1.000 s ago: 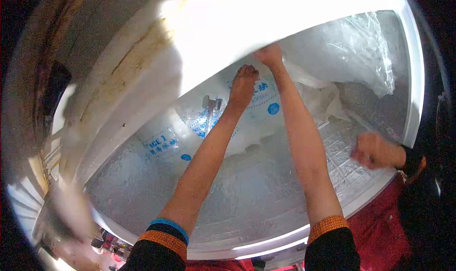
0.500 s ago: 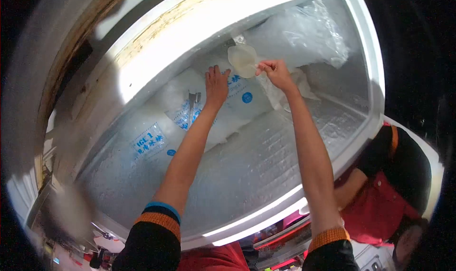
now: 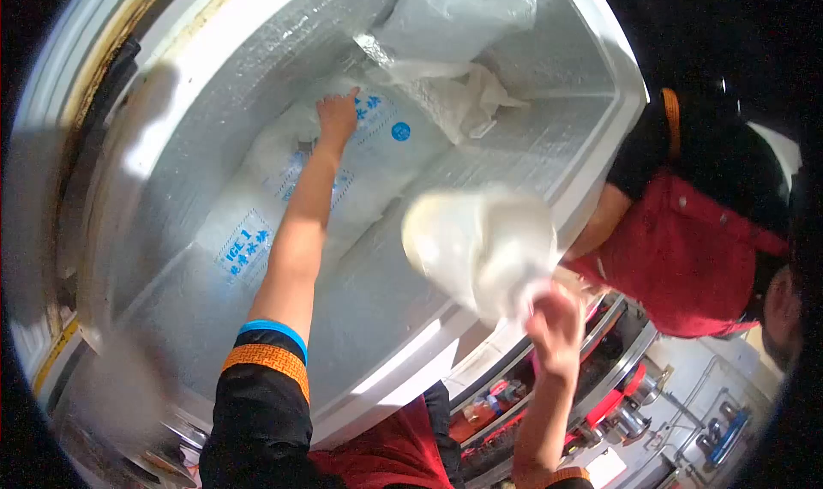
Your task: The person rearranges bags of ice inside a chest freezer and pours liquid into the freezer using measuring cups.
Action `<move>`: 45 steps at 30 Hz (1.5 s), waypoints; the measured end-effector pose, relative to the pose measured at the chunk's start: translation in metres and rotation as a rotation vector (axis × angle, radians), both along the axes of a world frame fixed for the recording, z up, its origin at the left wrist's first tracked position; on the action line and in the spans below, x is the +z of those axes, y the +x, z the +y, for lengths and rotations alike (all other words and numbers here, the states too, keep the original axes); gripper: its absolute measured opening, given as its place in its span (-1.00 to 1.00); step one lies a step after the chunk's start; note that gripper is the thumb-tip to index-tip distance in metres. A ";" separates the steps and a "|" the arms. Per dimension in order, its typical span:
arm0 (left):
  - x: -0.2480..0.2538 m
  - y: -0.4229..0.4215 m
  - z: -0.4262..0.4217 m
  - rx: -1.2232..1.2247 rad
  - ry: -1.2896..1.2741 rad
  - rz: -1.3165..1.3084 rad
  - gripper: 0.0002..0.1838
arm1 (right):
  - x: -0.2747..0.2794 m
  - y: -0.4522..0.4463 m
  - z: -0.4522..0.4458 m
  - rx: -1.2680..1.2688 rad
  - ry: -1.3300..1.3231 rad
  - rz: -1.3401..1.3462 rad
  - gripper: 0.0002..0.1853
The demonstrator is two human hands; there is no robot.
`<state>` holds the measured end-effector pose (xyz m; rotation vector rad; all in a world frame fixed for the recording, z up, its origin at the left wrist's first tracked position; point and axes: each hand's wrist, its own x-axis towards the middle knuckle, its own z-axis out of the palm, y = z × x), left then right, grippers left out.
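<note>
Inside the chest freezer, my left hand is on a clear bag of ice with blue print. Its thumb side points up and right, and its other fingers are bent down onto the plastic. My right hand is outside the freezer, over the front rim, closed on the narrow end of a translucent whitish plastic scoop. The scoop is close to the camera and blurred by motion; I cannot make out any contents. Another printed ice bag lies to the left of my left arm.
At the freezer's far end lies a big clear bag, with crumpled white plastic beside it. A co-worker in a red apron stands close on the right, an arm near the rim. Metal fittings are at lower right.
My right hand has lifted the scoop from the ice bags and brought it back over the front rim, toward the camera. My left hand stays on the ice bag, its fingers more bent. The view has shifted.
</note>
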<state>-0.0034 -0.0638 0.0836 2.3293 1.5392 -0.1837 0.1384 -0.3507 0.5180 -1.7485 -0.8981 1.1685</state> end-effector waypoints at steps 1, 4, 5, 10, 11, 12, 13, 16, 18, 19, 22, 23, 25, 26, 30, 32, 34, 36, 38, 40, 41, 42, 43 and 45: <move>-0.007 -0.001 0.001 0.000 0.031 0.009 -0.45 | 0.010 -0.003 -0.037 -0.086 0.018 0.057 -0.55; -0.014 -0.001 0.000 -0.013 0.045 0.041 -0.43 | 0.038 -0.031 -0.138 -0.442 0.027 -0.118 -0.48; -0.012 0.000 0.001 -0.005 0.033 0.055 -0.43 | 0.043 -0.035 -0.163 -0.488 -0.027 -0.082 -0.51; -0.041 -0.003 0.021 -0.099 -0.094 0.129 -0.30 | 0.025 -0.040 -0.279 -0.474 -0.403 0.145 -0.82; -0.043 -0.006 0.026 -0.119 -0.177 0.126 -0.27 | 0.007 -0.038 -0.305 -0.442 -0.541 0.137 -0.84; -0.043 -0.008 0.021 -0.168 -0.111 0.079 -0.26 | -0.022 -0.038 -0.331 -0.437 -0.611 0.234 -0.89; -0.039 -0.013 0.018 -0.205 -0.038 0.029 -0.25 | -0.054 -0.046 -0.353 -0.474 -0.542 0.212 -0.93; -0.058 -0.016 0.033 -0.193 -0.130 0.088 -0.24 | -0.163 -0.048 -0.430 -0.505 -0.513 0.170 -0.88; -0.067 -0.019 0.041 -0.264 -0.014 0.005 -0.23 | -0.238 -0.029 -0.459 -0.466 -0.558 0.130 -0.82; -0.070 -0.019 0.046 -0.279 -0.016 0.016 -0.23 | -0.279 -0.025 -0.478 -0.457 -0.554 0.069 -0.81; -0.082 -0.016 0.050 -0.257 -0.033 0.039 -0.23 | -0.358 -0.007 -0.494 -0.289 -0.760 -0.168 -0.65; -0.083 -0.015 0.052 -0.266 -0.016 0.034 -0.23 | -0.377 0.000 -0.495 -0.287 -0.757 -0.161 -0.65; -0.079 -0.018 0.054 -0.269 0.004 0.041 -0.23 | -0.416 0.008 -0.499 -0.222 -0.909 -0.163 -0.65; -0.076 -0.016 0.053 -0.277 -0.001 0.042 -0.24 | -0.434 0.012 -0.499 -0.214 -0.904 -0.155 -0.65; -0.097 -0.032 0.070 -0.347 0.019 -0.101 -0.21 | -0.481 0.015 -0.483 -0.090 -1.118 -0.369 -0.60; -0.127 -0.037 0.086 -0.373 0.036 -0.079 -0.20 | -0.498 0.013 -0.482 -0.107 -1.188 -0.430 -0.55; -0.136 -0.046 0.089 -0.394 0.058 -0.062 -0.19 | -0.542 0.013 -0.522 -0.058 -1.013 -0.524 -0.55; -0.126 -0.036 0.075 -0.383 0.079 -0.064 -0.19 | -0.540 0.012 -0.532 0.008 -0.781 -0.487 -0.56; -0.107 -0.032 0.057 -0.313 0.068 0.032 -0.21 | -0.505 0.011 -0.527 0.025 -0.651 -0.347 -0.58; -0.050 -0.020 0.018 -0.183 0.054 0.033 -0.29 | -0.382 0.008 -0.463 -0.182 -0.990 0.014 -0.62; -0.035 -0.016 0.008 -0.149 0.042 0.071 -0.31 | -0.312 0.006 -0.423 -0.184 -0.953 0.034 -0.61; -0.028 -0.016 0.004 -0.119 0.023 0.100 -0.33 | -0.240 0.004 -0.380 -0.185 -0.916 0.055 -0.60; -0.027 -0.020 0.002 -0.085 0.027 0.086 -0.33 | -0.185 0.008 -0.359 -0.142 -0.853 0.111 -0.61; -0.029 -0.015 0.001 -0.101 0.123 0.117 -0.27 | -0.058 0.006 -0.273 -0.142 -0.828 0.242 -0.75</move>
